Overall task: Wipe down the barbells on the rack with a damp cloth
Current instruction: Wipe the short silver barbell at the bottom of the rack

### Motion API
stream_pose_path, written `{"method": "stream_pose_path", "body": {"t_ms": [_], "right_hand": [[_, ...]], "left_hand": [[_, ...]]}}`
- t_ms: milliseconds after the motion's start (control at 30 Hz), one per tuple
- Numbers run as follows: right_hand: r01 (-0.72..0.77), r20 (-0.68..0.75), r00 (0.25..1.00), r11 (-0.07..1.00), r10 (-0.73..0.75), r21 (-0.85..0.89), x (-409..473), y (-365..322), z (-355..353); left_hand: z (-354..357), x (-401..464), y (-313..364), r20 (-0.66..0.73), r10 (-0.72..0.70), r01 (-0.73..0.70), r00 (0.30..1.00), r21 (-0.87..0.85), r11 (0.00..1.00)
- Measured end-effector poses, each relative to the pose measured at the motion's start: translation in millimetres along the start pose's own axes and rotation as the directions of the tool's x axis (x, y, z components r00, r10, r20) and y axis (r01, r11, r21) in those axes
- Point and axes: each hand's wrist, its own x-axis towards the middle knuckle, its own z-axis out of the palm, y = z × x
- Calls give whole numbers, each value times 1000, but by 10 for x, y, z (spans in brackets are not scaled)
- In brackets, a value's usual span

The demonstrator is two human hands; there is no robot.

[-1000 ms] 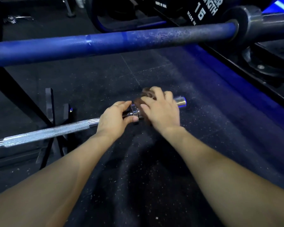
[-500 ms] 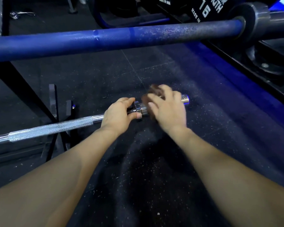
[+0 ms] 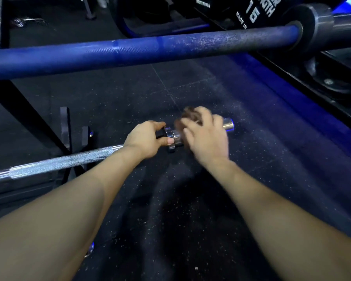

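A chrome barbell (image 3: 65,162) lies across the lower rack, running from the left edge to its sleeve end (image 3: 228,124) at centre. My left hand (image 3: 145,139) grips the bar just inside the collar (image 3: 170,138). My right hand (image 3: 206,136) is wrapped over the sleeve with a brown cloth (image 3: 188,115) bunched under its fingers; this hand is blurred. A second, blue barbell (image 3: 130,51) hangs higher across the whole view.
Black rack uprights and hooks (image 3: 66,126) stand at left under the chrome bar. A black 15 weight plate (image 3: 253,13) sits on the blue bar's right end. Dark speckled rubber floor (image 3: 190,220) lies below my arms, with a black platform frame (image 3: 312,92) at right.
My right hand with the cloth has slid a little along the sleeve and back while the left hand kept its grip by the collar. The view shifted slightly.
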Motion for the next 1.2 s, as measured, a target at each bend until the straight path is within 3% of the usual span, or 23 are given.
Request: {"method": "stream_pose_path", "body": {"t_ms": [133, 200, 367, 467, 500, 567, 667, 733, 867, 933, 1033, 1100, 1200], "right_hand": [[-305, 43, 952, 952, 305, 5, 173, 407, -126], [-358, 23, 933, 933, 359, -14, 178, 362, -126], [-185, 27, 983, 980, 183, 68, -126, -198, 39], [-22, 38, 999, 998, 20, 64, -191, -245, 80], [-9, -2, 1000, 999, 9, 51, -134, -139, 62], [-120, -34, 992, 991, 122, 57, -13, 109, 0], [-356, 55, 934, 930, 352, 89, 88, 331, -95], [-384, 42, 923, 921, 382, 68, 81, 297, -126], [-257, 24, 966, 965, 256, 58, -90, -81, -34], [-110, 71, 992, 989, 103, 94, -218, -304, 42], [-21, 73, 997, 994, 14, 108, -176, -302, 72], [-20, 4, 1000, 996, 20, 86, -85, -96, 47], [-202, -58, 977, 977, 206, 69, 6, 328, -11]], "left_hand": [[-13, 45, -25, 46, -23, 23, 999, 9, 1000], [-34, 73, -26, 85, -39, 38, 996, 14, 999], [9, 74, -12, 71, -73, 70, 995, 43, 997], [173, -115, 8, -160, 23, -24, 987, -10, 1000], [214, -184, 10, -231, 64, -73, 971, -32, 997], [259, -275, -17, -272, 147, -153, 951, -4, 988], [290, -290, -21, -229, 200, -187, 953, 75, 979], [313, -262, 10, -245, 178, -163, 953, 80, 983], [268, -208, 58, -280, 150, -138, 948, 64, 988], [194, -184, 62, -240, 140, -126, 961, 72, 989], [83, -108, 70, -165, 100, -98, 981, 17, 995], [19, -35, 72, -101, 68, -69, 993, -6, 998], [-47, 46, 56, -2, 24, -24, 1000, -31, 999]]}}
